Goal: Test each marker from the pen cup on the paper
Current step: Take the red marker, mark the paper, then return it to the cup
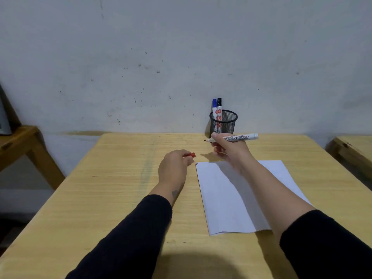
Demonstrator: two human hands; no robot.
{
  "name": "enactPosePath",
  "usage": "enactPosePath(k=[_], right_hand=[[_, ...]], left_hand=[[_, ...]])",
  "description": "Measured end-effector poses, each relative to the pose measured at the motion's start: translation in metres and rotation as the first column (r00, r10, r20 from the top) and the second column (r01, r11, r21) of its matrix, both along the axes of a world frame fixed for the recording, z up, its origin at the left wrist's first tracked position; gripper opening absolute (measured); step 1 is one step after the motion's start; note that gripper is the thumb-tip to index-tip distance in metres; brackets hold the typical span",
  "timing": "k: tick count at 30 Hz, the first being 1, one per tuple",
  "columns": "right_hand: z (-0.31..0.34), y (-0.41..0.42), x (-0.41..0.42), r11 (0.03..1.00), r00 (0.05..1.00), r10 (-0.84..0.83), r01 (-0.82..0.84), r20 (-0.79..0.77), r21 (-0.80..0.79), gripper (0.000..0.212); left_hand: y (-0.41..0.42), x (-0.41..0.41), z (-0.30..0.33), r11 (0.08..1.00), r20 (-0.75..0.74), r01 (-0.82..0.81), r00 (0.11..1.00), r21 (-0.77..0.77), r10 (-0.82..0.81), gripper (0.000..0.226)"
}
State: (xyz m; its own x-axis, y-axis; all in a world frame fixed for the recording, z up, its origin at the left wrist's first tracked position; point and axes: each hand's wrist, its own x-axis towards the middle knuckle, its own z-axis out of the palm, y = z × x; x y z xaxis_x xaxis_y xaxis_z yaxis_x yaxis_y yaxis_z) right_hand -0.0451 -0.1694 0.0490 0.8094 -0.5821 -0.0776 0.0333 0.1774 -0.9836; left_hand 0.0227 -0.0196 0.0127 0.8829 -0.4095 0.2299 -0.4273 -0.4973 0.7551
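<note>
1. Your right hand gripped one uncapped marker, held level above the table, tip pointing left, just in front of the pen cup.
2. Your left hand was closed on one red cap, pinched at the fingertips, low over the table and left of the paper's far corner.
3. Pen cup: one black mesh cup at the table's far edge by the wall. It held two markers upright, one blue-capped marker and one black-capped marker, side by side.
4. Paper: one white sheet, flat on the table, right of centre, under your right forearm. Small marks sat at its far-left corner, red among them; count too small to tell.
5. Marker total in view: three. Both sleeves were dark.
</note>
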Motion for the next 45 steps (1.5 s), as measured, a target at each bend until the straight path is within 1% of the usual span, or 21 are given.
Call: enactPosePath(k=[2,3,6,9,14,19,23,29,31,33,34,35,36,37,38,39,40,41,42,44,45], right_hand=[[0.013,-0.008,-0.003,0.999,0.998,-0.032,0.031,0.045,0.022,0.02],[0.02,-0.011,-0.004,0.999,0.996,-0.045,0.043,0.071,0.025,0.022],[0.042,-0.019,-0.011,1.0,0.99,-0.026,0.024,0.139,0.011,0.029],[0.057,-0.025,-0.019,0.999,0.987,0.024,-0.021,0.156,-0.024,0.017],[0.067,-0.027,-0.03,0.999,0.987,0.044,-0.038,0.153,-0.037,0.012],[0.068,-0.025,-0.036,0.999,0.984,0.047,-0.047,0.172,0.001,0.016],[0.062,-0.022,-0.036,0.998,0.986,0.06,-0.063,0.157,0.014,0.014],[0.051,-0.014,-0.03,0.998,0.989,-0.001,-0.009,0.146,0.069,0.017],[0.048,-0.012,-0.027,0.999,0.994,-0.014,0.01,0.11,0.036,0.015],[0.049,-0.01,-0.024,0.993,0.999,-0.039,0.038,-0.007,-0.113,0.015],[0.05,-0.01,-0.024,0.963,0.993,-0.073,0.047,-0.088,-0.265,0.022],[0.053,-0.011,-0.023,0.894,0.978,-0.126,0.039,-0.167,-0.446,0.03],[0.056,-0.012,-0.023,0.768,0.954,-0.217,0.035,-0.209,-0.64,0.033],[0.06,-0.013,-0.023,0.582,0.926,-0.329,0.046,-0.184,-0.812,0.027],[0.064,-0.015,-0.022,0.366,0.906,-0.409,0.051,-0.111,-0.929,0.017],[0.067,-0.017,-0.021,0.175,0.903,-0.428,0.043,-0.036,-0.984,0.015],[0.067,-0.021,-0.017,0.045,0.911,-0.413,0.033,0.011,-0.998,0.019],[0.068,-0.024,-0.014,-0.022,0.917,-0.397,0.026,0.033,-0.999,0.022],[0.068,-0.028,-0.01,-0.043,0.92,-0.39,0.031,0.046,-0.999,0.022],[0.067,-0.036,-0.002,-0.023,0.92,-0.387,0.055,0.06,-0.998,0.021],[0.068,-0.04,0.001,0.012,0.922,-0.382,0.075,0.065,-0.997,0.02]], left_hand=[[-0.007,0.001,0.015,0.979,-0.067,0.04,0.996,-0.202,-0.054,0.018],[-0.011,0.002,0.023,0.968,-0.052,0.062,0.996,-0.242,-0.077,0.017],[-0.025,0.004,0.046,0.946,-0.002,0.129,0.991,-0.297,-0.136,0.017],[-0.033,0.006,0.06,0.923,0.026,0.175,0.984,-0.343,-0.177,0.016],[-0.04,0.0,0.071,0.914,0.062,0.24,0.971,-0.328,-0.233,0.017],[-0.042,-0.009,0.077,0.918,0.097,0.284,0.959,-0.277,-0.267,0.018],[-0.043,-0.013,0.079,0.918,0.097,0.279,0.96,-0.281,-0.263,0.015],[-0.046,-0.014,0.071,0.936,0.091,0.252,0.967,-0.247,-0.236,0.012],[-0.046,-0.012,0.065,0.942,0.079,0.238,0.971,-0.235,-0.225,0.011],[-0.047,-0.007,0.062,0.947,0.071,0.209,0.978,-0.242,-0.197,0.011],[-0.047,-0.004,0.063,0.948,0.065,0.189,0.982,-0.254,-0.178,0.011],[-0.047,0.0,0.065,0.951,0.062,0.171,0.985,-0.257,-0.16,0.011],[-0.048,0.005,0.069,0.956,0.068,0.161,0.987,-0.247,-0.148,0.011],[-0.048,0.009,0.073,0.962,0.083,0.157,0.986,-0.225,-0.142,0.012],[-0.05,0.012,0.077,0.967,0.1,0.16,0.985,-0.2,-0.143,0.012],[-0.052,0.013,0.081,0.969,0.118,0.17,0.981,-0.178,-0.151,0.013],[-0.055,0.014,0.085,0.968,0.136,0.189,0.977,-0.166,-0.167,0.013],[-0.057,0.014,0.088,0.964,0.15,0.209,0.971,-0.166,-0.184,0.013],[-0.06,0.014,0.092,0.958,0.163,0.224,0.967,-0.178,-0.196,0.014],[-0.066,0.016,0.098,0.949,0.182,0.238,0.962,-0.206,-0.202,0.023],[-0.069,0.019,0.1,0.949,0.17,0.233,0.965,-0.212,-0.199,0.038]])
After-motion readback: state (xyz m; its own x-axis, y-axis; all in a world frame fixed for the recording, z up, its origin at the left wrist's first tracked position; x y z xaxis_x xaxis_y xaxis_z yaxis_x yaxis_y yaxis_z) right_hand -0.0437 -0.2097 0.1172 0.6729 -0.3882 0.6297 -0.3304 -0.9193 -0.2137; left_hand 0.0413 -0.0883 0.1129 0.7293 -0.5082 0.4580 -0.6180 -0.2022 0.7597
